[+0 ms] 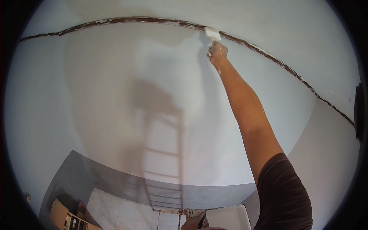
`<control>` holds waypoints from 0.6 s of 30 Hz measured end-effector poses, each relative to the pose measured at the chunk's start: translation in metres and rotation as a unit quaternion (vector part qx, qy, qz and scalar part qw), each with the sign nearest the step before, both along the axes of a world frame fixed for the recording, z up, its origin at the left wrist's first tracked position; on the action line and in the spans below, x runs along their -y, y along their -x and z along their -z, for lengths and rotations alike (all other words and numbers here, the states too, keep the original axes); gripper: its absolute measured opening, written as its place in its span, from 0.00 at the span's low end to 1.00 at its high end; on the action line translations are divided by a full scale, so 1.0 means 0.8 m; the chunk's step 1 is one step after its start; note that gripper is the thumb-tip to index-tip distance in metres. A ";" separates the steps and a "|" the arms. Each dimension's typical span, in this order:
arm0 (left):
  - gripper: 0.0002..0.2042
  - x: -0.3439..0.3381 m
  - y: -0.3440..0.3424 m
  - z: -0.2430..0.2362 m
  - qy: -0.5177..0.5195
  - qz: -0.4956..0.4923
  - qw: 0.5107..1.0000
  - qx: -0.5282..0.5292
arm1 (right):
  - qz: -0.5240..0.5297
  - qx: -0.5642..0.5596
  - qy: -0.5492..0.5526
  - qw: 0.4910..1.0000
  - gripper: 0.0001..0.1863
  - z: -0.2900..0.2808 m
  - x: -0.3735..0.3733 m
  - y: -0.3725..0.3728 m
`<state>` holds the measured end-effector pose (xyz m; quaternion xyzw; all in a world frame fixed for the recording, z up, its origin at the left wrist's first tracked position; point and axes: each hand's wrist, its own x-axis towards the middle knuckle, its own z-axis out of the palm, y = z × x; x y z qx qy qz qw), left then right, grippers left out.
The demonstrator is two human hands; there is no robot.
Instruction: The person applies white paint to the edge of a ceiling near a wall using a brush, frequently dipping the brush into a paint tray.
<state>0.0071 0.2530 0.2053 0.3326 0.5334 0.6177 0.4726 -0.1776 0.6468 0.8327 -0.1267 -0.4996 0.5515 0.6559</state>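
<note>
- I see the right hand [217,51] raised at full arm's reach, fingers closed round the handle of one paintbrush [212,34].
- The brush is flat and broad, its bristles coated white; the bristle end sits directly above the right hand, pressed on the dark seam [126,19].
- The seam is one rough, flaking brown line, curving away to both sides of the right hand, between the wall [115,96] and the ceiling [268,19].
- Both surfaces are smooth, matt and pale.
- The left hand [195,222] shows only partly, far below the right; it grips a dark handle, and I cannot tell more of its closure.
- One white plastic bucket [228,216], square-rimmed, sits just right of the left hand.
- One ladder shadow [165,153] falls on the wall between the hands.
</note>
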 end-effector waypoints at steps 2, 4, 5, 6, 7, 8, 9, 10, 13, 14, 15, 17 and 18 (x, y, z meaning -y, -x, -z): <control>0.17 -0.002 -0.003 0.004 0.004 0.008 1.000 0.006 | 0.014 -0.025 -0.002 1.000 0.03 -0.019 -0.010 0.013; 0.17 -0.002 -0.005 0.006 0.008 0.013 1.000 0.011 | 0.019 -0.040 -0.008 0.999 0.04 -0.031 -0.003 0.015; 0.17 -0.003 -0.005 0.007 0.010 0.012 1.000 0.014 | 0.018 -0.047 -0.012 0.999 0.05 -0.032 0.003 0.019; 0.17 -0.004 -0.004 0.008 0.010 0.012 1.000 0.016 | 0.014 -0.069 -0.027 0.997 0.06 -0.029 0.015 0.024; 0.17 -0.004 -0.003 0.008 0.011 0.011 1.000 0.018 | 0.011 -0.092 -0.042 0.995 0.07 -0.020 0.026 0.027; 0.17 -0.004 -0.002 0.009 0.011 0.011 1.000 0.019 | 0.009 -0.115 -0.059 0.992 0.08 -0.010 0.036 0.027; 0.17 -0.004 -0.001 0.011 0.011 0.011 1.000 0.019 | -0.002 -0.104 -0.074 0.992 0.08 0.003 0.045 0.025; 0.17 -0.005 -0.001 0.011 0.011 0.009 1.000 0.019 | -0.015 -0.094 -0.088 0.992 0.07 0.017 0.054 0.023; 0.17 -0.004 0.001 0.015 0.013 0.010 1.000 0.020 | -0.017 -0.039 -0.090 0.995 0.07 0.047 0.076 0.024; 0.17 -0.004 0.002 0.015 0.015 0.009 1.000 0.021 | -0.013 -0.017 -0.082 0.996 0.07 0.053 0.081 0.031; 0.17 -0.003 0.000 0.015 0.017 0.015 1.000 0.021 | -0.009 0.001 -0.072 0.997 0.06 0.051 0.072 0.030; 0.17 -0.003 0.000 0.013 0.015 0.024 0.999 0.019 | -0.007 0.036 -0.052 0.998 0.05 0.042 0.056 0.039; 0.18 -0.003 0.000 0.014 0.017 0.025 0.999 0.018 | -0.003 0.037 -0.044 0.998 0.05 0.032 0.054 0.046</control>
